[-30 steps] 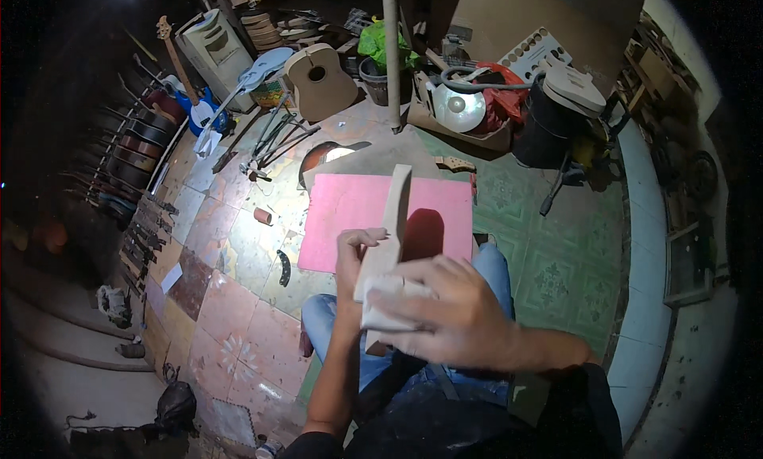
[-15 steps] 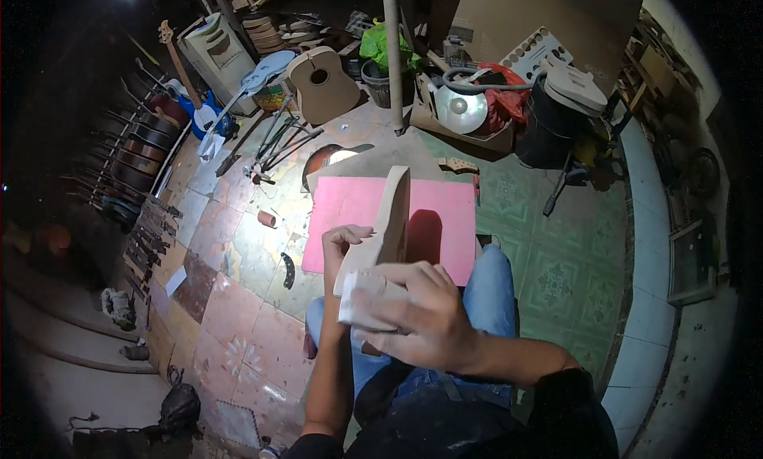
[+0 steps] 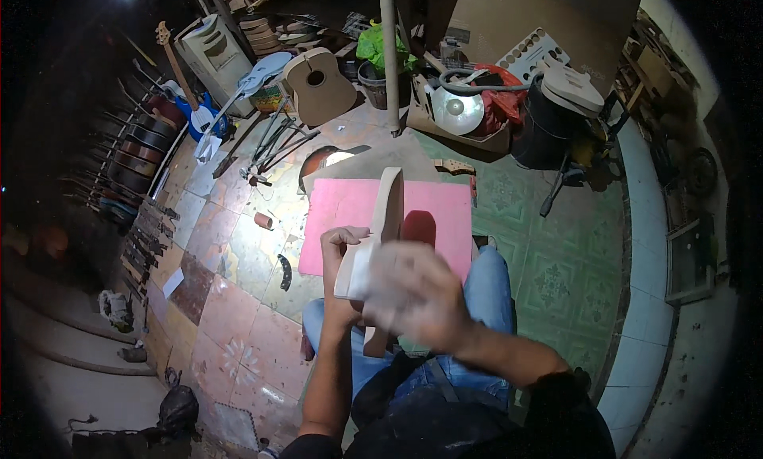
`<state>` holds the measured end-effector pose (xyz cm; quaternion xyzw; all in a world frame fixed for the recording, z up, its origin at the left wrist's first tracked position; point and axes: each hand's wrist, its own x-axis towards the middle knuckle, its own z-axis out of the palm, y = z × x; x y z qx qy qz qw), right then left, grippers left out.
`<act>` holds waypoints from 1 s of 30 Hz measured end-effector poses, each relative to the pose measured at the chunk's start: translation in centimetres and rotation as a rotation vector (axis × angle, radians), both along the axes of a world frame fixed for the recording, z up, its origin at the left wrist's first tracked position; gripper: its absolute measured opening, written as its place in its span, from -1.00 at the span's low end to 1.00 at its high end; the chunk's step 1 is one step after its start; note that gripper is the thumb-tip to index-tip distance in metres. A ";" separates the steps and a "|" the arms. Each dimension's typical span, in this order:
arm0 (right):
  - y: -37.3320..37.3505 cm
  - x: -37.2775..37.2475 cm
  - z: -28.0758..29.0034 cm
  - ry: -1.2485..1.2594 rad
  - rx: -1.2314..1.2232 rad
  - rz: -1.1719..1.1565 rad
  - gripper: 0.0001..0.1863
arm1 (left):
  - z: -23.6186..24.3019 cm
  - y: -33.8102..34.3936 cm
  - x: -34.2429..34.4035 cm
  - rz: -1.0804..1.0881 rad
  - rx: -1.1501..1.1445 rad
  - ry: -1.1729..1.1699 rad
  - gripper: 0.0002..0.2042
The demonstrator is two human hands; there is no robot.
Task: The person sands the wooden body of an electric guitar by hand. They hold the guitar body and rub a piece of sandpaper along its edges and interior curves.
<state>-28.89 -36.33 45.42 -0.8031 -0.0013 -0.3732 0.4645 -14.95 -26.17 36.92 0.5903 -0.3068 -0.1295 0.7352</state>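
Note:
My left hand (image 3: pixel 338 260) is closed around a pale, unfinished wooden piece (image 3: pixel 388 209) with a tall, narrow curved upper part, held upright over my lap. My right hand (image 3: pixel 417 300) is smeared by motion, curled over a whitish block or pad (image 3: pixel 362 268) against the lower part of the wood. Beyond them lies a pink board (image 3: pixel 334 209) on the floor, with a grey sheet (image 3: pixel 397 158) under its far edge.
Behind are an acoustic guitar body (image 3: pixel 326 93), a blue electric guitar (image 3: pixel 203 117), metal tools (image 3: pixel 274 145) and a carton (image 3: pixel 477 141) with red plastic. Guitars (image 3: pixel 139 149) line a rack at left. A black bucket (image 3: pixel 540 133) stands right; a small cylinder (image 3: pixel 264 220) lies left.
The wooden piece and my left hand have shifted left. My right hand with the pad moved down-left, then up along the wood, and is now more blurred.

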 end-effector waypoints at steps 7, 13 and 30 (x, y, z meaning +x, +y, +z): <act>-0.8 1.3 -1.7 0.045 0.377 -0.007 -0.45 | 2.3 -0.3 -1.5 -0.054 0.015 -0.140 -0.57; -1.8 1.5 -2.2 0.134 0.477 0.020 -0.46 | 2.3 0.0 -2.2 -0.050 0.079 -0.150 -0.54; -4.0 -0.4 0.7 0.206 0.179 0.049 -0.40 | 2.8 -1.3 -3.8 -0.030 0.035 -0.143 -0.52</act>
